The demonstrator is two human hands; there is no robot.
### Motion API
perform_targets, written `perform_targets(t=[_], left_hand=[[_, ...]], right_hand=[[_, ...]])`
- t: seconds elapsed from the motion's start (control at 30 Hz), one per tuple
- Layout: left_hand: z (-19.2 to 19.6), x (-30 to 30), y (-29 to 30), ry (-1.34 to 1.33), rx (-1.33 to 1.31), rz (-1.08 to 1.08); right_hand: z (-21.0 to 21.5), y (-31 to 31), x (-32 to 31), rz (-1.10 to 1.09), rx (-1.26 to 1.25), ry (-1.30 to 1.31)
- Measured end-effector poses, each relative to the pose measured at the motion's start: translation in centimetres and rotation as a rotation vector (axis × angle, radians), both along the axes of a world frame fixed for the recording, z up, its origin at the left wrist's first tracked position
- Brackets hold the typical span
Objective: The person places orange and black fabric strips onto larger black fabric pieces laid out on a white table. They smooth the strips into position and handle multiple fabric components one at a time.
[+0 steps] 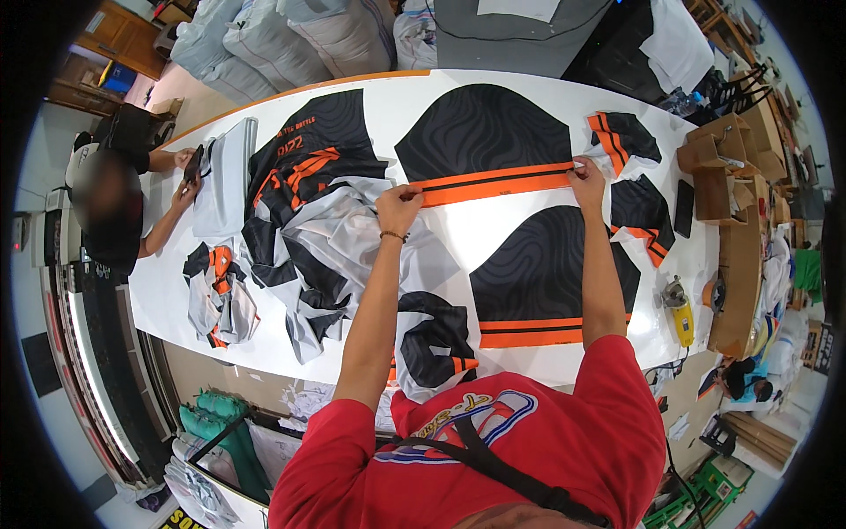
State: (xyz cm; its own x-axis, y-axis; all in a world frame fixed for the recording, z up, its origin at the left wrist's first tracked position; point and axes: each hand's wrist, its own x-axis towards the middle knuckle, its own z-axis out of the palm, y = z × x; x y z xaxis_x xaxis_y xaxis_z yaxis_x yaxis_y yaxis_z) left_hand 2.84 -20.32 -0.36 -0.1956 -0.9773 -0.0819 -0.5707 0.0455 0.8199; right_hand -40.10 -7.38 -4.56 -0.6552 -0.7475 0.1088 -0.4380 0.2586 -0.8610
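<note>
A black patterned sleeve panel [485, 128] with an orange band along its straight edge lies flat on the white table. My left hand [399, 209] pinches the left corner of that band. At the band's right corner, my right hand [588, 182] is closed on the cloth in the same way. Nearer to me lies a second matching sleeve panel [538, 269], partly under my right forearm. Crumpled black, orange and white jersey cloth [322, 225] is heaped beside my left forearm. Smaller crumpled pieces [627, 141] with orange stripes lie to the right of my right hand.
The white table [529, 370] carries a yellow power tool [681, 319] with a cord, a dark phone [684, 209] and a tape roll [714, 293] on its right. Cardboard boxes [723, 159] stand at the right edge. Another person [115, 198] handles a dark object at the left end. Large sacks [335, 35] stand behind.
</note>
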Motion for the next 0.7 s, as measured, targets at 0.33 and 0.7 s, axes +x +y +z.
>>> perform_targets(t=[0.33,0.7], left_hand=[[-1.2,1.7,-0.9,0.078,-0.074,-0.152],[4.4,9.5,3.9,0.097,0.004,-0.037]], right_hand=[[0.4,2.8,4.6,-0.185,-0.203,0.091],[11.1,26.9,21.7,-0.194,-0.01,-0.217]])
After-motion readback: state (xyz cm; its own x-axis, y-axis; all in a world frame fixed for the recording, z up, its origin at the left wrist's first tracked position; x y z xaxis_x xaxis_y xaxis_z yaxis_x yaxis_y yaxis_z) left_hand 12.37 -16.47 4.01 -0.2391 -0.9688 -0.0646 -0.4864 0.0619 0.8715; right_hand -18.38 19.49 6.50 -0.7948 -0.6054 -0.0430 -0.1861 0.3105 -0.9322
